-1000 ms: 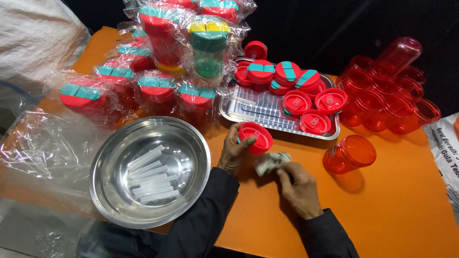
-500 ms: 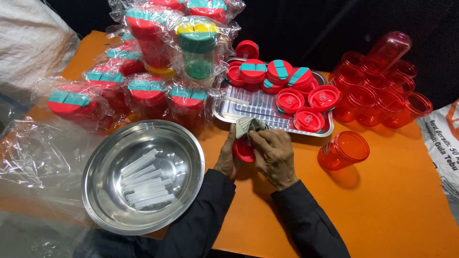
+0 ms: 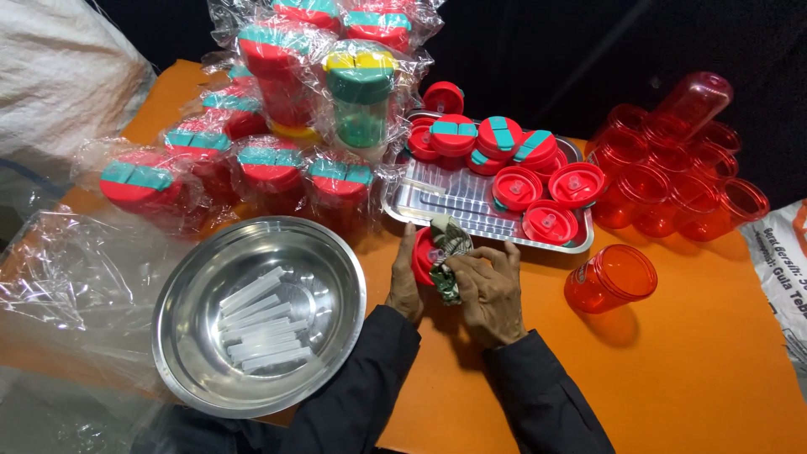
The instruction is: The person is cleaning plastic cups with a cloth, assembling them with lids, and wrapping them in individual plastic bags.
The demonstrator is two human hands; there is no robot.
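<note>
My left hand is curled around a red lid, holding it on edge just in front of the tray's near edge. My right hand presses a crumpled cloth against the lid's inner face, fingers closed on the cloth. Both hands rest on the orange table, near its middle.

Just beyond them lies a ribbed metal tray. It holds loose red lids, three lying face up along its near right side and several with teal flaps piled at its far edge.

Right of my right hand, one empty red jar stands tilted on the table, and a cluster of more empty red jars sits towards the far right corner.

To my left stands a steel bowl holding a heap of short clear plastic sticks. Behind the bowl, capped jars wrapped in clear plastic are stacked towards the far left corner, and loose clear wrap spreads over the left edge.
</note>
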